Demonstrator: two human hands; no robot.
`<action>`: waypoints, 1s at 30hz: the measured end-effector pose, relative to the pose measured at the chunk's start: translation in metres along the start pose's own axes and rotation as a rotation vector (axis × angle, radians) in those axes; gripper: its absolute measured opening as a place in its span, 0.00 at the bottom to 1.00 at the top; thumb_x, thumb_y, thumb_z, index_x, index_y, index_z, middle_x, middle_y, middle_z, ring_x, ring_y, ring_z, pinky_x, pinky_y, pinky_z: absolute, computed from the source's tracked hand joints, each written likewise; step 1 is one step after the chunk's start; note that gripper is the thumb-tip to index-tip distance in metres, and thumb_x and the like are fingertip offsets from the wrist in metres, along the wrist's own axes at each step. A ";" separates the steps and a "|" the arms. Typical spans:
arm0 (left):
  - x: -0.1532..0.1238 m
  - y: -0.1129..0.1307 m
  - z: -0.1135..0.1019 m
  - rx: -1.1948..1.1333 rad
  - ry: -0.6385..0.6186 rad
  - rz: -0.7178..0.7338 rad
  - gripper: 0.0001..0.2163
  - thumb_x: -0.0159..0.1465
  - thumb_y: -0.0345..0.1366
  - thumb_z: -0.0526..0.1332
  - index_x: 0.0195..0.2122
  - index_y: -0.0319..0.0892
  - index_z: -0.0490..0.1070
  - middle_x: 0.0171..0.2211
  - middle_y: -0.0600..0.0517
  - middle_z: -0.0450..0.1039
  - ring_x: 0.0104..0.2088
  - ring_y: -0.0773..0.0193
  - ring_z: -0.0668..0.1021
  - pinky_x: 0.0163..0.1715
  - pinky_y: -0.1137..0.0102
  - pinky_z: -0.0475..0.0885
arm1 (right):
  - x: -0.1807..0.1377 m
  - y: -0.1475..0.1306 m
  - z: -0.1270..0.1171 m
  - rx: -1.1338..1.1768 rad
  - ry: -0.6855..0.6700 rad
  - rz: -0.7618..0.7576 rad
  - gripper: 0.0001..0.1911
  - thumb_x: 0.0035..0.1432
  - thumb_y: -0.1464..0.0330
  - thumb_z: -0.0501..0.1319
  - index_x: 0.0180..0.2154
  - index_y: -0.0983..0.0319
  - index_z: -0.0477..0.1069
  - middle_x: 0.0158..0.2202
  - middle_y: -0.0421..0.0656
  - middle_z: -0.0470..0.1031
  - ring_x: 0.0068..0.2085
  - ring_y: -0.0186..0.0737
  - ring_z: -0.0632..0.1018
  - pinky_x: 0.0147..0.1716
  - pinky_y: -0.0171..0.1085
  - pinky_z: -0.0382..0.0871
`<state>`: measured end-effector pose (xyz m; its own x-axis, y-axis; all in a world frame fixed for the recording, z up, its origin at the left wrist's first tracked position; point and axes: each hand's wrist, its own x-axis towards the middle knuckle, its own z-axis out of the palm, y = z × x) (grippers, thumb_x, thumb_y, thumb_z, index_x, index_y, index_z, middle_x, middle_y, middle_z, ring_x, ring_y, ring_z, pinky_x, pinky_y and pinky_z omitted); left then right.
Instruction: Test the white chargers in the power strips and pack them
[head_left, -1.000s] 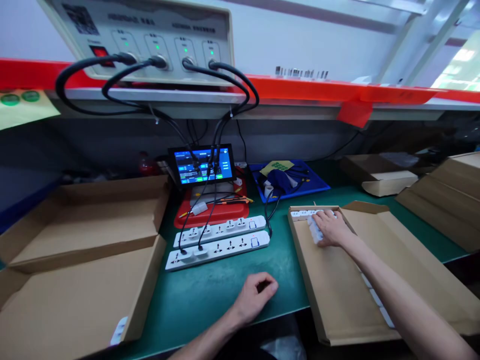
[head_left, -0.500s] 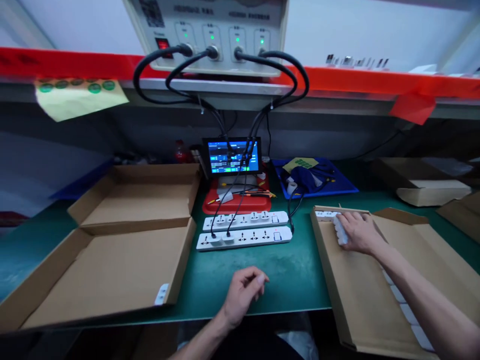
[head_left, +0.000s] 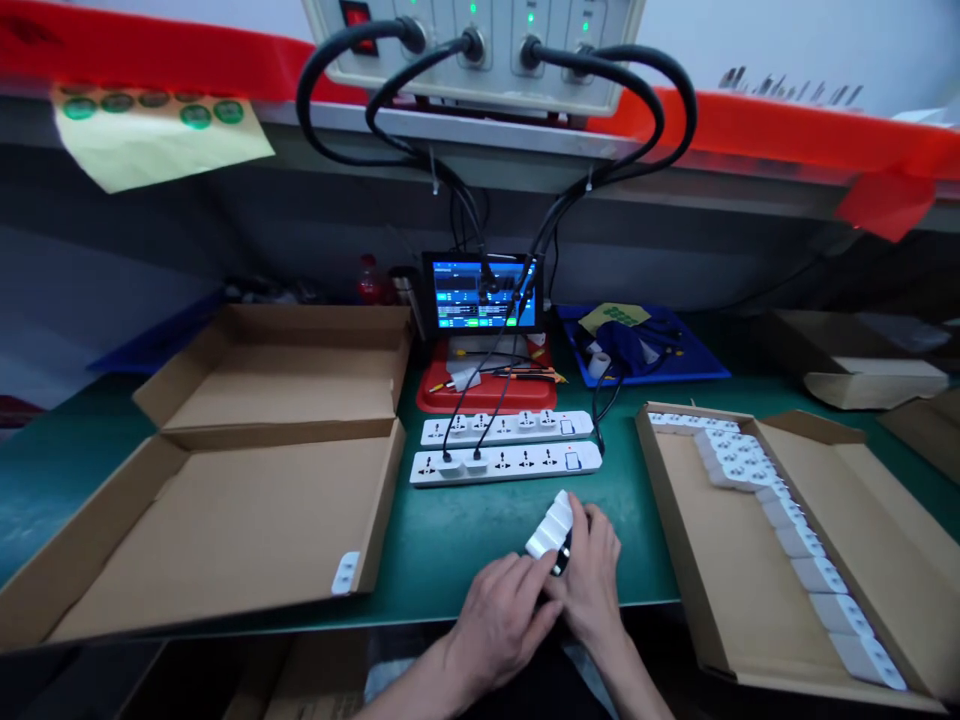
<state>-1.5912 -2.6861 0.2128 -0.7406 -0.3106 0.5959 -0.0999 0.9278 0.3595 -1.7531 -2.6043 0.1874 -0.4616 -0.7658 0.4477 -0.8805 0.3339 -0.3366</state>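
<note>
Above the front of the green table, my right hand [head_left: 592, 565] is closed around a short row of white adapters [head_left: 553, 524], which is tilted, its smooth side facing up. My left hand [head_left: 501, 610] meets it from the left, fingers bent, index finger and thumb at the lower end of the row. A small black part [head_left: 562, 553] shows between the two hands; its kind is unclear. To the right, an open cardboard box [head_left: 739, 580] holds more white adapters [head_left: 739, 460] along its back and right sides. One white adapter [head_left: 346, 573] stands in the left box's front right corner.
Two white power strips [head_left: 506, 464] lie behind my hands, with cables plugged into the nearer one. The left cardboard box [head_left: 217, 530] has its lid open. Farther back are a lit screen [head_left: 480, 295], a red tray [head_left: 442, 400] and a blue tray [head_left: 697, 370]. Black cables [head_left: 555, 215] hang overhead.
My right hand has come out of the right box to the table's middle with white adapters in it. My left hand has joined it there. The view has tilted down slightly.
</note>
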 end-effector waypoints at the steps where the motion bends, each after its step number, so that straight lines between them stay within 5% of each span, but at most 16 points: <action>1: -0.004 0.000 0.003 0.056 -0.050 -0.011 0.20 0.81 0.44 0.53 0.65 0.37 0.71 0.43 0.43 0.83 0.39 0.53 0.83 0.43 0.60 0.80 | -0.005 0.003 0.004 -0.037 -0.018 -0.007 0.50 0.65 0.52 0.66 0.78 0.58 0.48 0.63 0.59 0.65 0.60 0.68 0.71 0.57 0.64 0.68; 8: -0.007 -0.023 0.003 0.331 -0.188 -0.154 0.26 0.79 0.47 0.56 0.71 0.34 0.68 0.45 0.41 0.81 0.43 0.49 0.80 0.42 0.58 0.75 | -0.014 0.010 -0.026 0.027 -0.235 -0.045 0.58 0.56 0.51 0.75 0.77 0.62 0.50 0.64 0.59 0.70 0.61 0.66 0.73 0.61 0.63 0.66; 11: 0.005 -0.035 0.004 0.417 -0.194 -0.265 0.29 0.78 0.50 0.58 0.72 0.37 0.67 0.56 0.37 0.79 0.55 0.42 0.78 0.48 0.55 0.75 | -0.018 -0.008 -0.029 0.099 -0.338 -0.031 0.59 0.55 0.54 0.77 0.77 0.62 0.51 0.63 0.58 0.74 0.59 0.64 0.75 0.62 0.63 0.67; 15: 0.021 -0.035 0.018 0.423 -0.154 -0.367 0.37 0.74 0.56 0.62 0.74 0.34 0.64 0.71 0.30 0.65 0.67 0.35 0.70 0.56 0.49 0.73 | -0.006 -0.007 -0.054 0.133 -0.467 -0.143 0.55 0.58 0.58 0.74 0.78 0.59 0.50 0.63 0.55 0.76 0.58 0.61 0.77 0.61 0.60 0.69; 17: 0.026 -0.031 0.029 0.422 -0.142 -0.398 0.39 0.72 0.55 0.64 0.75 0.32 0.63 0.73 0.28 0.62 0.69 0.33 0.68 0.59 0.46 0.72 | 0.022 0.025 -0.085 0.056 -0.456 -0.189 0.46 0.64 0.59 0.69 0.77 0.57 0.55 0.64 0.54 0.76 0.59 0.60 0.76 0.60 0.58 0.71; 20: 0.026 -0.029 0.042 0.425 -0.126 -0.413 0.36 0.73 0.52 0.64 0.75 0.33 0.64 0.72 0.28 0.62 0.68 0.33 0.67 0.61 0.44 0.70 | 0.086 0.108 -0.137 -0.221 -0.383 -0.120 0.34 0.69 0.64 0.62 0.74 0.58 0.63 0.68 0.54 0.73 0.65 0.58 0.73 0.65 0.55 0.68; 24: 0.023 -0.033 0.046 0.407 -0.100 -0.408 0.32 0.74 0.50 0.60 0.73 0.34 0.66 0.71 0.30 0.65 0.67 0.36 0.68 0.61 0.45 0.70 | 0.155 0.214 -0.175 -0.688 -0.546 0.045 0.47 0.53 0.69 0.70 0.74 0.60 0.64 0.73 0.58 0.65 0.68 0.68 0.69 0.63 0.58 0.66; 27: 0.023 -0.036 0.043 0.389 -0.104 -0.406 0.31 0.74 0.49 0.59 0.73 0.36 0.67 0.70 0.31 0.67 0.66 0.37 0.69 0.60 0.46 0.71 | 0.169 0.247 -0.175 -0.737 -0.568 0.025 0.53 0.45 0.70 0.74 0.73 0.61 0.65 0.71 0.61 0.68 0.66 0.69 0.68 0.64 0.58 0.62; 30: 0.022 -0.039 0.044 0.394 -0.112 -0.423 0.30 0.73 0.47 0.58 0.72 0.38 0.69 0.70 0.34 0.67 0.66 0.37 0.71 0.60 0.46 0.72 | 0.165 0.250 -0.171 -0.765 -0.552 -0.045 0.53 0.43 0.69 0.77 0.71 0.63 0.66 0.65 0.62 0.71 0.63 0.66 0.70 0.66 0.58 0.58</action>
<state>-1.6331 -2.7202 0.1800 -0.6458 -0.6670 0.3715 -0.6258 0.7412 0.2429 -2.0675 -2.5533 0.3190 -0.4815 -0.8733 -0.0741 -0.8184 0.4178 0.3946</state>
